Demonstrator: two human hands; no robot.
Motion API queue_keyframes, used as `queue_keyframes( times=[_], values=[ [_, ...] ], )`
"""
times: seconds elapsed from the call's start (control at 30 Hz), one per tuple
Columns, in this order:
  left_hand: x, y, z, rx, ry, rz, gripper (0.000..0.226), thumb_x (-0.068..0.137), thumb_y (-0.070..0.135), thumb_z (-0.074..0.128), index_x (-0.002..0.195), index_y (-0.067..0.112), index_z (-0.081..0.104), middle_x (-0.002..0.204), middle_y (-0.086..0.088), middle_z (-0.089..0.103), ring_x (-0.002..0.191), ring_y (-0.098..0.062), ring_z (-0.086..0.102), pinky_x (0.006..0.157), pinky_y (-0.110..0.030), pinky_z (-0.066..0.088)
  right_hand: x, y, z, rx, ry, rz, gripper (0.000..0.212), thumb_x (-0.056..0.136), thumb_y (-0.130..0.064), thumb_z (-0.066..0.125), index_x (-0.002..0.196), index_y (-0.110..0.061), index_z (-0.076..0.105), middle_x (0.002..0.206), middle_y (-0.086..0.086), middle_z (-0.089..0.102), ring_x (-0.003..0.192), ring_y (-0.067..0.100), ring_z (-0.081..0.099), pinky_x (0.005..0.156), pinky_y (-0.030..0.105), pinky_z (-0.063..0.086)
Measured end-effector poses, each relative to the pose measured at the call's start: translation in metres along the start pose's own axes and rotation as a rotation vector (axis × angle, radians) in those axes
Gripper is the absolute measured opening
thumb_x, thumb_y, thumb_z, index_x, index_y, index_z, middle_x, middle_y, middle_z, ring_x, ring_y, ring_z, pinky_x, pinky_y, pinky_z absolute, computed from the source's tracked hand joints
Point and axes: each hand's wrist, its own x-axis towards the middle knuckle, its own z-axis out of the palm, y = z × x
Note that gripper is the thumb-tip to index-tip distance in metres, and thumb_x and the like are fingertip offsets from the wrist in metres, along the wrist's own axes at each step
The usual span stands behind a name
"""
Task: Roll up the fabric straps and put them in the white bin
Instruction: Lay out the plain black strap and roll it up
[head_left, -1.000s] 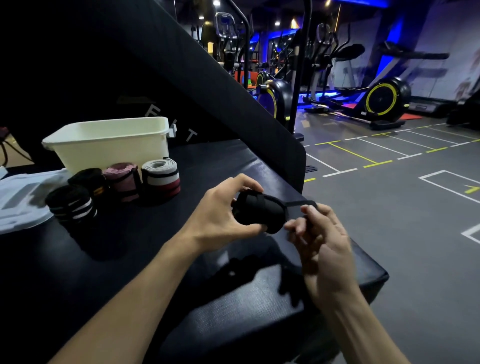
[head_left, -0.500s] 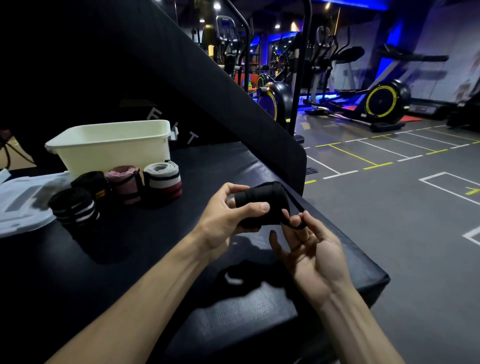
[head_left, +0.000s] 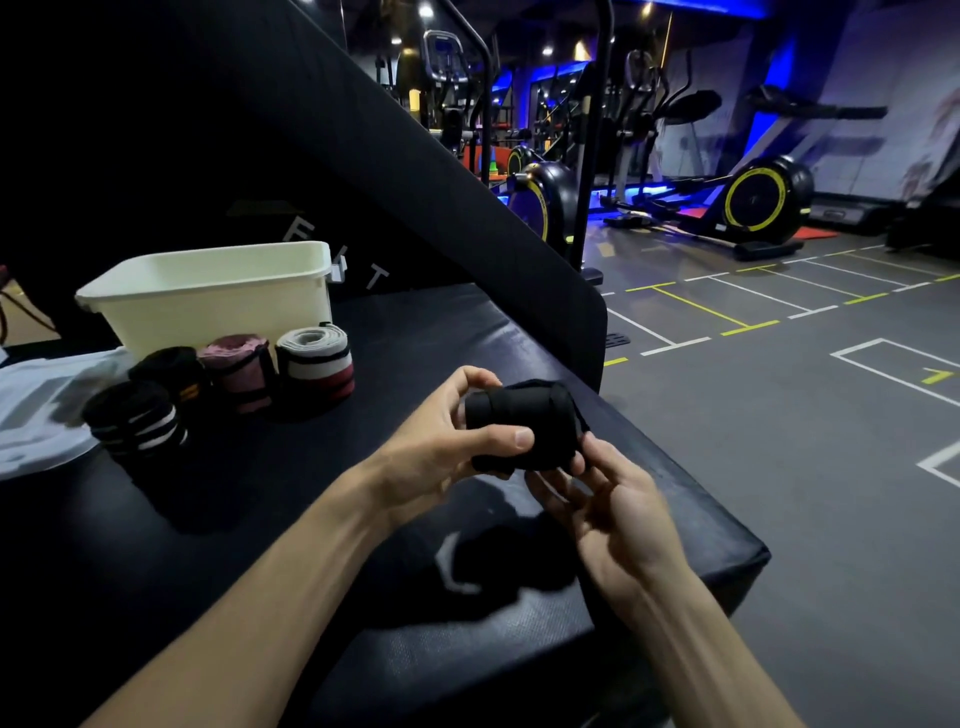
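Two bare hands are meeting over the near corner of the black padded tabletop (head_left: 260, 519), sharing one grip on a black fabric strap roll (head_left: 524, 426). The left hand (head_left: 441, 447) is clasping the roll's left end, its thumb pressing across the front and its fingers curling over the top. The right hand (head_left: 608, 499), palm turned up, is cupping the roll from below and to the right, its fingertips (head_left: 582, 457) curling against the roll's right end; the loose tail of the strap cannot be made out against the black fabric. The roll is being held just above the tabletop, not touching it.

Well to the left of the grip and farther back, four finished rolls are standing on end in a loose row: a black roll with white stripes (head_left: 136, 421), a black roll with an orange mark (head_left: 169, 371), a pink roll (head_left: 236, 369), and a grey roll with white and red bands (head_left: 315, 364). Just behind them the white bin (head_left: 218, 301) is sitting on the tabletop. A white sheet (head_left: 31, 410) is lying at the far left, beside the striped roll.
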Motion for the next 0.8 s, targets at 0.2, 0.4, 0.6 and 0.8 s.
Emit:
queue_keyframes(
  times=[0.2,0.4,0.6,0.8],
  values=[
    [-0.001,-0.005,0.008,0.045,-0.001,-0.023,0.057,0.083,0.012,0.073,0.133,0.012,0.048,0.125,-0.018,0.059,0.11,-0.035,0.067,0.091,-0.055,0.059,0.001,-0.003,-0.002,-0.088,0.013,-0.153,0.027,0.102,-0.008,0.052,0.075,-0.011,0.055,0.061,0.001,0.053,0.058,0.007,0.055,0.078,0.038,0.063],
    [0.003,-0.003,0.013,0.084,0.116,0.04,0.05,0.089,0.03,0.068,0.129,0.004,0.052,0.112,-0.01,0.067,0.099,-0.023,0.071,0.073,-0.035,0.059,-0.003,-0.005,0.001,-0.068,0.016,-0.183,0.025,0.102,-0.008,0.053,0.077,-0.011,0.055,0.064,0.005,0.059,0.065,0.014,0.062,0.093,0.048,0.057],
    [0.006,0.002,0.01,-0.075,0.204,0.054,0.042,0.101,0.024,0.061,0.132,-0.002,0.053,0.106,-0.011,0.072,0.092,-0.018,0.071,0.068,-0.031,0.057,-0.011,-0.008,0.004,-0.154,0.03,-0.101,0.02,0.098,-0.024,0.058,0.078,-0.022,0.059,0.07,-0.001,0.065,0.077,0.014,0.065,0.082,0.039,0.051],
    [0.007,0.001,0.01,-0.127,0.207,0.036,0.057,0.096,0.034,0.066,0.138,-0.003,0.052,0.116,-0.018,0.07,0.099,-0.024,0.072,0.074,-0.034,0.059,-0.017,-0.005,0.007,-0.209,-0.032,-0.04,0.02,0.097,-0.029,0.056,0.078,-0.023,0.058,0.074,-0.001,0.067,0.078,0.014,0.068,0.073,0.035,0.044]
  ],
)
